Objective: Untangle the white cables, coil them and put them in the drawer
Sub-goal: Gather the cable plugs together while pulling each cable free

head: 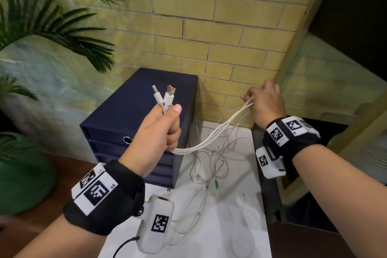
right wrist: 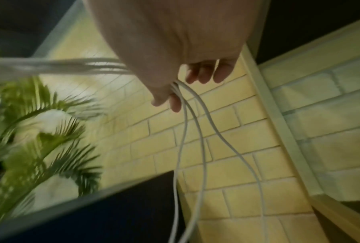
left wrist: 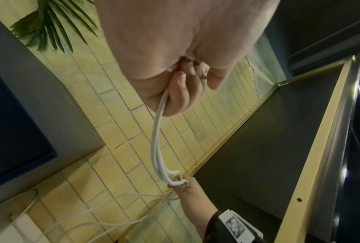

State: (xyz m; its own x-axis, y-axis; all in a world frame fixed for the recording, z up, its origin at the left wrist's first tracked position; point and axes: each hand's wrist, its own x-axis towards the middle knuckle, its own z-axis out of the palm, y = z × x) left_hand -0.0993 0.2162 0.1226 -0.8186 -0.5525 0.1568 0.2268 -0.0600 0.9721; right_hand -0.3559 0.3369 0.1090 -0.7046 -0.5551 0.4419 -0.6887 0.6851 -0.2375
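Note:
My left hand [head: 165, 125] is raised in a fist round several white cables [head: 211, 138], with two USB plugs [head: 165, 96] sticking up above the thumb. The cables sag to the right into my right hand [head: 263, 100], which pinches them near the brick wall. In the left wrist view the white cables [left wrist: 157, 144] run from my curled left fingers [left wrist: 181, 92] down to my right hand [left wrist: 179, 182]. In the right wrist view the thumb and forefinger pinch the cables [right wrist: 185, 125], which hang below. Thinner tangled white cables [head: 209, 165] lie on the table. The dark blue drawer unit [head: 134, 123] stands behind my left hand, drawers closed.
The white tabletop [head: 247, 205] carries the loose tangle and a green-tipped plug [head: 217, 184]. A green pot [head: 23, 176] with palm leaves [head: 52, 27] stands at left. A yellow frame [head: 297, 48] and a dark opening lie to the right.

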